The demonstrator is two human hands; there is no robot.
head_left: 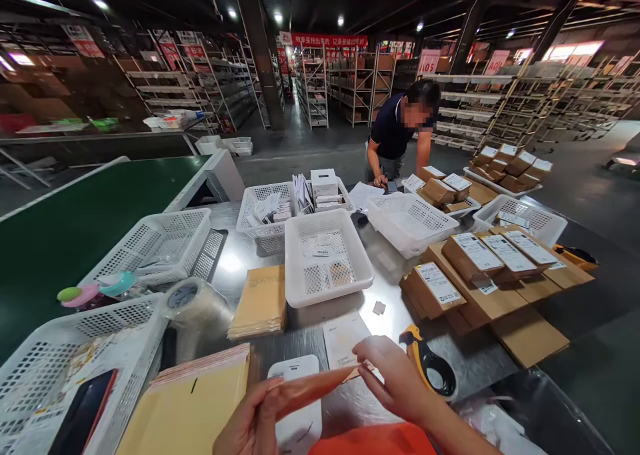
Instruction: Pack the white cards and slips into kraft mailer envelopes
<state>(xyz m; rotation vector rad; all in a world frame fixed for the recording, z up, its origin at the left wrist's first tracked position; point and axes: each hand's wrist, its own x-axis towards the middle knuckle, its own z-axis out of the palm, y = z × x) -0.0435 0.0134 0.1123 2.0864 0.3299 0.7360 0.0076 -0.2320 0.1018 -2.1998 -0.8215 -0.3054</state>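
Both hands work one padded envelope (310,388) low over the near edge of the steel surface (385,261). Left hand (253,421) grips its near end, fingers wrapped over it. Right hand (395,381) pinches the far end, thumb and fingertips closed on the flap. Envelope is orange-brown, held roughly level, just above a white boxed item (297,401) lying on the surface under it.

Just beyond: a paper slip (343,338), flat, beside the right hand. Yellow-black tape dispenser (430,365) right of that hand, close, can't tell if touching. Stack of yellow mailers (187,408) left of the left hand; second stack (260,301) further back. Clear tape roll (193,305) next to it.

White basket (327,258) centre, a few labels inside. More baskets left and behind. Near-left basket (75,368) holds a dark phone (85,411). Labelled cardboard boxes (480,268) piled on the right.

Another person (400,131) leans over the far end, hands down on papers. Green conveyor belt (65,228) on the left, shelving racks behind.
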